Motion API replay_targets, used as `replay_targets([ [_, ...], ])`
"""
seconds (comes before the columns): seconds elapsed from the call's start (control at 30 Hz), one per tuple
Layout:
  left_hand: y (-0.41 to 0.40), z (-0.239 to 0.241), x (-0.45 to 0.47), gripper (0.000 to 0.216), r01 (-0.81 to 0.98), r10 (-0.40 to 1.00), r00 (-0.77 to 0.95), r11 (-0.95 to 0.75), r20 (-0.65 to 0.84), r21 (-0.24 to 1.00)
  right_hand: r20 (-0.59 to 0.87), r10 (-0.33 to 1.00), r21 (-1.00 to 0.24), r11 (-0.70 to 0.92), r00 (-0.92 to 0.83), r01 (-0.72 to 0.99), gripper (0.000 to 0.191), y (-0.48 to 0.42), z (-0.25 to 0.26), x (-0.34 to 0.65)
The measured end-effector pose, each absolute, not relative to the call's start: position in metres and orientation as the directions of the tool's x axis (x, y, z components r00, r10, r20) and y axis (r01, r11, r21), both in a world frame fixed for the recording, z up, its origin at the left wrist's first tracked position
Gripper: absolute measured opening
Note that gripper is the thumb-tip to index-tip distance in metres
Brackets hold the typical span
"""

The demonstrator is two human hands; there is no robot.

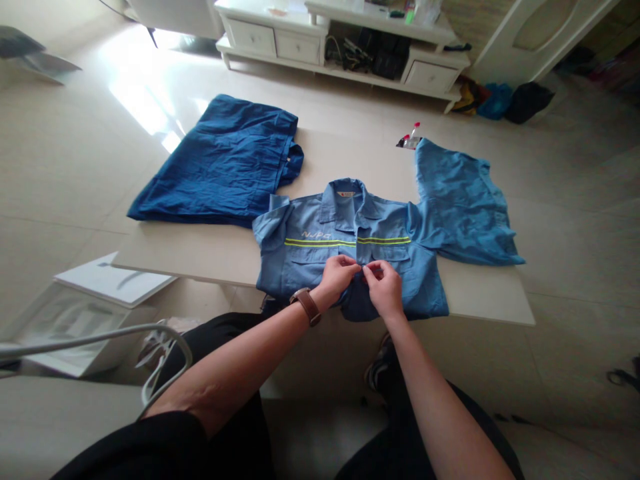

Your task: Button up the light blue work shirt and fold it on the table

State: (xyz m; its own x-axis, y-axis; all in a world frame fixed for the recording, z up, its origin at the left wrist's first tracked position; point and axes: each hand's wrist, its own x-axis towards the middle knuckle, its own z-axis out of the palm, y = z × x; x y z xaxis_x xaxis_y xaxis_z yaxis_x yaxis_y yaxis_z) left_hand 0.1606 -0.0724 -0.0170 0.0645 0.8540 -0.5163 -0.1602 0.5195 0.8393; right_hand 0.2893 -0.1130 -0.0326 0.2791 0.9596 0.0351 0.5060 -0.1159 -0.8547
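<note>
A light blue work shirt [310,257] with a yellow reflective stripe lies front up on the low beige table [200,253], collar toward the far side. My left hand [338,275], with a brown watch on its wrist, pinches the shirt's front placket near the middle. My right hand [384,285] pinches the opposite edge of the placket, fingertips touching the left hand's. The shirt's right sleeve [463,203] spreads out across the table's right part.
A folded dark blue garment [225,163] lies on the table's far left. A small red-tipped item [410,139] sits at the far edge. A white open box [85,313] stands on the floor at left. A white TV cabinet [345,40] stands beyond.
</note>
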Motion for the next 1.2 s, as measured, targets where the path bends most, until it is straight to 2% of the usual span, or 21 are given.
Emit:
replay_targets([
  [0.13, -0.073, -0.022, 0.160, 0.018, -0.117, 0.878, 0.100, 0.478, -0.468, 0.871, -0.010, 0.953, -0.875, -0.155, 0.302, 0.460, 0.023, -0.112, -0.039, 0.290],
  [0.27, -0.072, -0.031, 0.158, 0.026, -0.023, 0.887, 0.177, 0.437, -0.427, 0.899, -0.121, 0.934, -0.911, -0.239, 0.336, 0.337, 0.026, -0.108, -0.047, 0.290],
  [0.4, -0.070, -0.031, 0.149, 0.031, 0.204, 0.906, 0.236, 0.306, -0.350, 0.930, -0.311, 0.912, -0.918, -0.361, 0.268, 0.162, 0.027, -0.102, -0.053, 0.292],
  [0.47, -0.070, -0.027, 0.144, 0.030, 0.344, 0.921, 0.257, 0.195, -0.292, 0.919, -0.345, 0.906, -0.908, -0.389, 0.246, 0.158, 0.028, -0.099, -0.053, 0.294],
  [0.53, -0.072, -0.023, 0.141, 0.026, 0.425, 0.915, 0.305, 0.119, -0.265, 0.898, -0.267, 0.916, -0.904, -0.346, 0.299, 0.251, 0.030, -0.097, -0.050, 0.295],
  [0.67, -0.082, -0.020, 0.138, 0.021, 0.456, 0.853, 0.446, 0.044, -0.272, 0.889, -0.036, 0.921, -0.858, -0.227, 0.388, 0.461, 0.040, -0.092, -0.045, 0.297],
  [0.73, -0.088, -0.021, 0.138, 0.020, 0.467, 0.817, 0.504, 0.017, -0.282, 0.884, -0.040, 0.924, -0.842, -0.236, 0.381, 0.485, 0.042, -0.091, -0.045, 0.296],
  [0.83, -0.092, -0.024, 0.134, 0.023, 0.518, 0.754, 0.564, -0.006, -0.336, 0.855, -0.074, 0.941, -0.810, -0.250, 0.330, 0.531, 0.029, -0.092, -0.048, 0.293],
  [0.9, -0.090, -0.027, 0.131, 0.026, 0.581, 0.738, 0.558, -0.022, -0.379, 0.813, -0.064, 0.951, -0.786, -0.234, 0.302, 0.572, 0.022, -0.093, -0.050, 0.292],
  [0.97, -0.084, -0.031, 0.128, 0.025, 0.645, 0.770, 0.502, -0.029, -0.395, 0.764, -0.049, 0.951, -0.768, -0.231, 0.305, 0.597, 0.022, -0.095, -0.049, 0.291],
  [1.1, -0.068, -0.038, 0.130, 0.032, 0.681, 0.898, 0.369, -0.086, -0.240, 0.727, -0.051, 0.944, -0.755, -0.250, 0.326, 0.606, 0.029, -0.099, -0.046, 0.292],
  [1.2, -0.061, -0.042, 0.136, 0.036, 0.696, 0.923, 0.355, -0.156, -0.148, 0.701, -0.057, 0.948, -0.765, -0.242, 0.312, 0.597, 0.030, -0.102, -0.043, 0.293],
])
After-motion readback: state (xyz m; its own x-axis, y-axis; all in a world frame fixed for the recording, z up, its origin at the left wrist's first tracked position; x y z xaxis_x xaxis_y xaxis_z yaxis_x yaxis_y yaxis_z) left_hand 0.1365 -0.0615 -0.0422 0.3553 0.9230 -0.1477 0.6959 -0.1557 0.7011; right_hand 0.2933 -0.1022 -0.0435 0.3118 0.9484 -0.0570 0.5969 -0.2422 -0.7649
